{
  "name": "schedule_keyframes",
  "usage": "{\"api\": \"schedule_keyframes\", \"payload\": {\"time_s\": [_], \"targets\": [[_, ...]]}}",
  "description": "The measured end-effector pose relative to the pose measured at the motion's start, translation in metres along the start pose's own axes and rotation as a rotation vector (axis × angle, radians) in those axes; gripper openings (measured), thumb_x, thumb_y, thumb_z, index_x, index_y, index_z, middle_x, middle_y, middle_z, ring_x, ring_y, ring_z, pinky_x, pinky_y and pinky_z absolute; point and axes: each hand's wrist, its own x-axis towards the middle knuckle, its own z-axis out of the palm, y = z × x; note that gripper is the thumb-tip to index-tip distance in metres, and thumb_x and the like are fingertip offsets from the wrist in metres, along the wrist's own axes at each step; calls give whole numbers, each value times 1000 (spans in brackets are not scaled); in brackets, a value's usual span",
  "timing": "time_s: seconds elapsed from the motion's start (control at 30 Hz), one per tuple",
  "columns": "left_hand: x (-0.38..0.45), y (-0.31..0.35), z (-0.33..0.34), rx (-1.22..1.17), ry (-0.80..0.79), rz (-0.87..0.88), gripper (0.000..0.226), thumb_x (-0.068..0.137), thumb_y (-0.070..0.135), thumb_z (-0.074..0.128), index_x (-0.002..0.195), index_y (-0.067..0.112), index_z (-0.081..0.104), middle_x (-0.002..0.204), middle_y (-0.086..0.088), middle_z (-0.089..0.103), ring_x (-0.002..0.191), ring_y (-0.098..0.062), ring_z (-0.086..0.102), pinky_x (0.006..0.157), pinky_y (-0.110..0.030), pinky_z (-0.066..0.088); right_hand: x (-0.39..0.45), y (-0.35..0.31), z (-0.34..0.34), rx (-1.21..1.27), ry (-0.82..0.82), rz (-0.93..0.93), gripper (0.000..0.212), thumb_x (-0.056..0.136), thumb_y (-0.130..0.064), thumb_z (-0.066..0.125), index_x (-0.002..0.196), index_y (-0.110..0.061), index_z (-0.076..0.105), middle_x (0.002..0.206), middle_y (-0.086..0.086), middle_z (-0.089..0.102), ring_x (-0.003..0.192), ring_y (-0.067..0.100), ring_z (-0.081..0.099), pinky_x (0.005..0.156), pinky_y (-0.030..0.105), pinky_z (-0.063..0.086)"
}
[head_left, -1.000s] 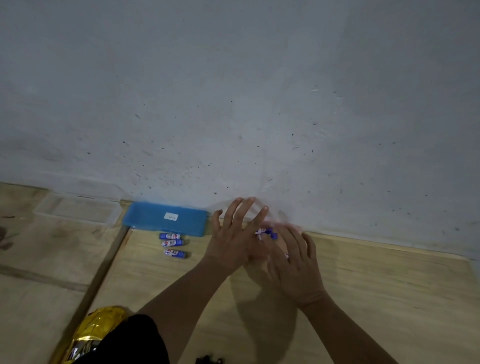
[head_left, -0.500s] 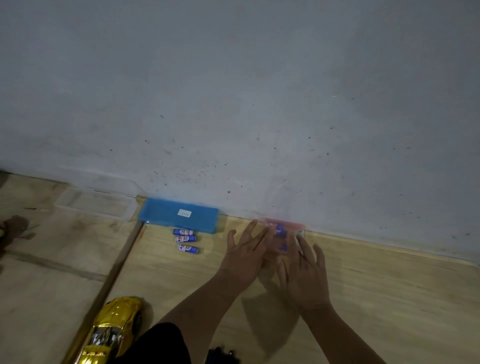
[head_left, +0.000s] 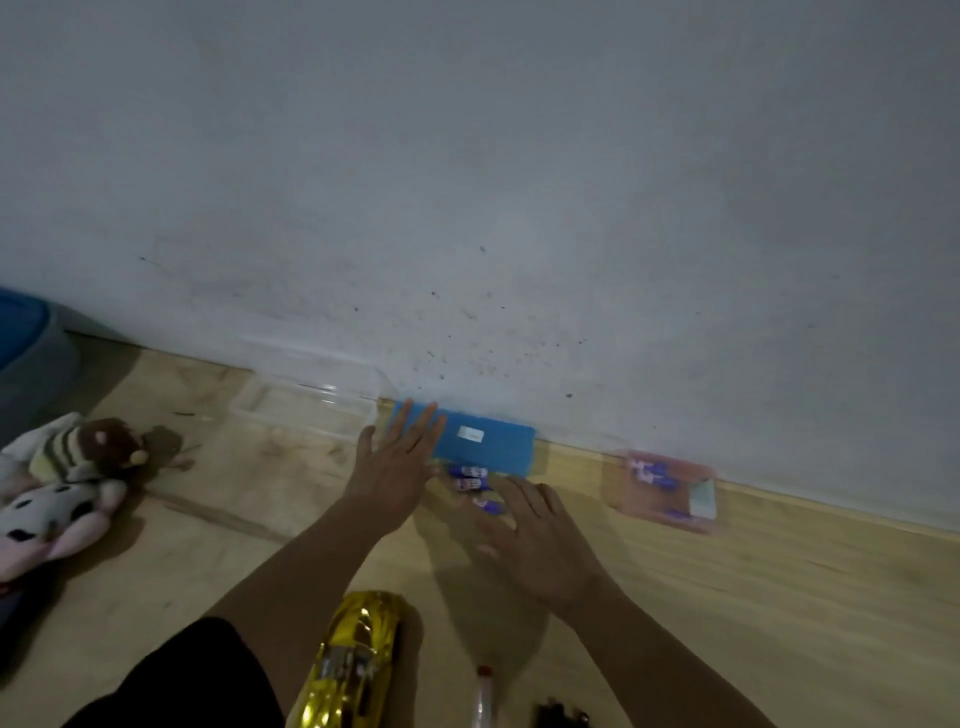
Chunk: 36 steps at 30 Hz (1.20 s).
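Observation:
A flat blue lid (head_left: 485, 441) with a white label lies on the wooden floor against the wall. In front of it lie three small blue-and-white batteries (head_left: 470, 472). My left hand (head_left: 397, 465) hovers with straight fingers over the lid's left end. My right hand (head_left: 540, 540) is spread flat just right of the batteries, its fingertips near the lowest one; it is blurred. A pink see-through box (head_left: 667, 491) with more batteries inside sits to the right by the wall, apart from both hands.
A clear plastic tray (head_left: 306, 402) lies left of the blue lid. A gold toy car (head_left: 353, 660) sits near me, with a small bottle (head_left: 484, 696) and a dark object (head_left: 561, 717) beside it. Soft toys (head_left: 62, 478) lie at the left, a blue tub (head_left: 23, 332) behind them.
Both hands have left the pink box, which now rests by the wall, and moved left to the blue lid and loose batteries. The view has swung left.

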Motion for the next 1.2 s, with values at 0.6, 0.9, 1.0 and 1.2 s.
{"api": "schedule_keyframes", "payload": {"time_s": [0.6,0.9,1.0,1.2], "targets": [[12,-33,9,37,-68,181,63,100,24,25,146,24,-18,157,6,-17,145,-18,-12,114,-49,5,46,-27,40,-102,-149,145,49,90,-51,25,138,-42,33,108,1,61,95,16,57,79,29,50],[10,-32,16,-13,-15,155,63,100,19,25,146,25,-18,157,7,-17,144,-17,-14,114,-48,2,45,-25,43,-105,-130,135,44,89,-50,28,130,-39,39,87,5,55,72,17,53,57,27,46],[10,-32,17,-24,-5,147,62,99,18,23,147,26,-17,157,7,-15,144,-17,-14,114,-48,-1,44,-30,45,38,-286,236,48,93,-49,33,137,-30,33,107,13,52,92,26,52,72,34,45],[11,-30,21,-1,2,129,63,100,20,25,146,26,-17,157,8,-15,144,-17,-15,114,-47,-1,41,-32,37,-74,-151,214,40,88,-44,35,96,-19,66,80,5,63,63,18,60,45,24,47]]}}
